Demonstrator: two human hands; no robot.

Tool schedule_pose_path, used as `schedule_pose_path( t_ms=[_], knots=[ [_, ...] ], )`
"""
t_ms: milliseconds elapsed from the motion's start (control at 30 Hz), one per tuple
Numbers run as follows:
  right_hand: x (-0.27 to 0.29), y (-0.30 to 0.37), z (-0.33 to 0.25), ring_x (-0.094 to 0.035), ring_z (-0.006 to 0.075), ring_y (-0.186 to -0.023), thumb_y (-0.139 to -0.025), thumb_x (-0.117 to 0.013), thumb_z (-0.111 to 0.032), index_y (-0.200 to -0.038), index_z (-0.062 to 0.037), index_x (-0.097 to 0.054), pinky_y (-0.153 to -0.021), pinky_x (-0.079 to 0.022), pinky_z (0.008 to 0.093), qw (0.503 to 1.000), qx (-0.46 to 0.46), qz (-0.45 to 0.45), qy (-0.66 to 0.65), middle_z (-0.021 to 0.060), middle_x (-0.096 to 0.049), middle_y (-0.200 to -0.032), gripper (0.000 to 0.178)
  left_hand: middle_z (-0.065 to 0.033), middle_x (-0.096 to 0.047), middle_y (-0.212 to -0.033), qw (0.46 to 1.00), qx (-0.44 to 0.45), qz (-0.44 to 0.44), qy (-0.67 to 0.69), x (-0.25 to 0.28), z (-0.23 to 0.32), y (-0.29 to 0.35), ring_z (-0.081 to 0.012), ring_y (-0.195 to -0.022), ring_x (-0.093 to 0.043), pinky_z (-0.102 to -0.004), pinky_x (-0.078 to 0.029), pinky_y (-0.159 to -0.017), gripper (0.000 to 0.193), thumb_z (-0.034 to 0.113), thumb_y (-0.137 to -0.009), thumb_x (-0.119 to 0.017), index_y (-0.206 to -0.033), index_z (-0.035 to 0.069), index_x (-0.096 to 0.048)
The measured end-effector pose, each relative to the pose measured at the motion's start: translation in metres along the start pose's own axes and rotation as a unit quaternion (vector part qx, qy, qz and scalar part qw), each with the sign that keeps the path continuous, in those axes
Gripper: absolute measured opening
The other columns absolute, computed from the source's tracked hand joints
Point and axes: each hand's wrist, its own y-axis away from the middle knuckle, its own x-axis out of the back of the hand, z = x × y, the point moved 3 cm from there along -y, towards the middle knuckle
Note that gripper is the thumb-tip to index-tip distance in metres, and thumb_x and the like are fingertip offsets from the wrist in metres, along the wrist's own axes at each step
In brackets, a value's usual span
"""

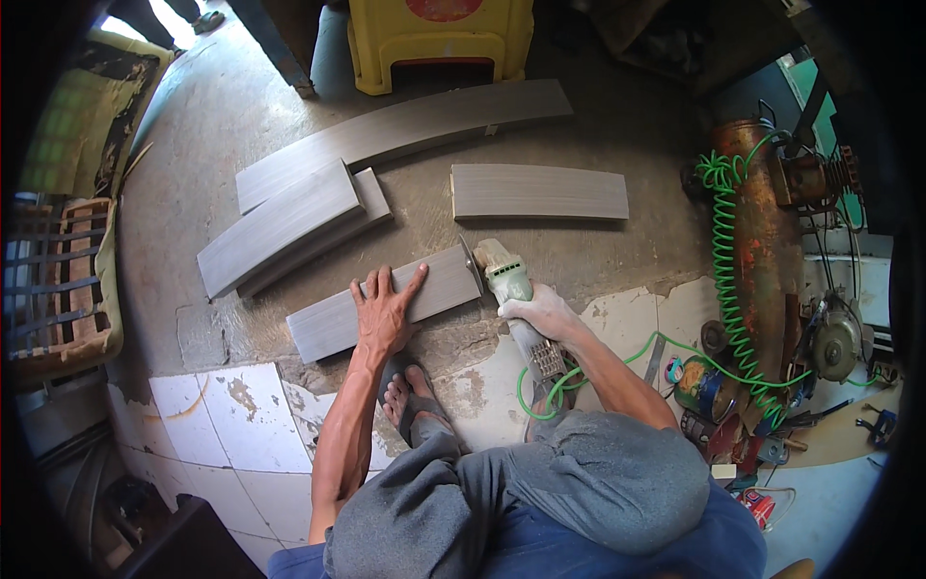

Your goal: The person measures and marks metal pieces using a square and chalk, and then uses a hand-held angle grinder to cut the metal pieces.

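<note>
My left hand [386, 314] lies flat with fingers spread on a short grey, wood-grained board [449, 282], pressing it near its middle on the floor. Wrapped around an angle grinder [509, 278] is my right hand [546, 314]. The grinder's thin disc [470, 253] stands at the board's right end; whether it touches cannot be made out. My sandalled left foot [413, 394] is just below the board. A green cord [545, 410] loops by the grinder's rear end.
Beyond lie a long grey board [415, 121], stacked shorter boards [285, 227] and a single board [540, 193]. A yellow stool [439, 43] stands at the far side. To the right are a rusty tank [762, 222], a coiled green hose [725, 251] and scattered tools.
</note>
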Motion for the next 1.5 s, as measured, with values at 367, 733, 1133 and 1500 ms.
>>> schedule_pose_path(
  t_ms=[367,733,1133,1500],
  knots=[
    [0.018,0.021,0.024,-0.069,0.0205,-0.084,-0.077,-0.079,-0.039,-0.106,-0.0021,-0.071,-0.079,-0.054,0.0358,0.993,0.032,0.073,-0.083,0.0104,-0.072,-0.092,0.048,-0.0248,-0.052,-0.154,0.986,-0.029,-0.054,0.154,0.070,-0.053,-0.065,-0.0418,-0.139,-0.053,-0.0537,-0.041,-0.116,0.085,0.038,-0.080,-0.086,-0.157,0.027,-0.051],
    [0.021,0.029,0.046,-0.069,0.0193,-0.087,-0.076,-0.080,-0.033,-0.114,-0.0009,-0.068,-0.080,-0.054,0.0349,0.986,0.039,0.089,-0.138,0.0106,-0.072,-0.097,0.051,-0.0151,-0.062,-0.120,0.994,0.048,0.079,0.058,0.091,-0.021,-0.043,-0.0378,-0.116,-0.059,-0.0513,-0.048,-0.094,0.074,0.026,-0.065,-0.096,-0.128,0.009,-0.060],
    [0.019,0.045,0.026,-0.066,0.0163,-0.083,-0.078,-0.079,-0.029,-0.111,-0.0004,-0.068,-0.076,-0.053,0.0327,0.985,0.030,0.080,-0.151,0.0070,-0.069,-0.094,0.045,-0.0109,-0.072,-0.119,0.911,0.059,-0.020,0.408,0.235,-0.097,-0.018,-0.0226,-0.114,-0.066,-0.0357,-0.050,-0.102,0.088,0.011,-0.063,-0.099,-0.140,0.003,-0.057],
    [0.014,0.047,0.041,-0.070,0.0202,-0.086,-0.076,-0.081,-0.033,-0.113,0.0009,-0.066,-0.079,-0.056,0.0359,0.981,0.024,0.063,-0.181,0.0109,-0.071,-0.093,0.053,-0.0184,-0.054,-0.156,0.950,0.114,-0.147,0.252,0.213,-0.229,-0.109,-0.0301,-0.142,-0.049,-0.0388,-0.036,-0.119,0.082,0.048,-0.097,-0.070,-0.165,0.014,-0.037]
  ],
)
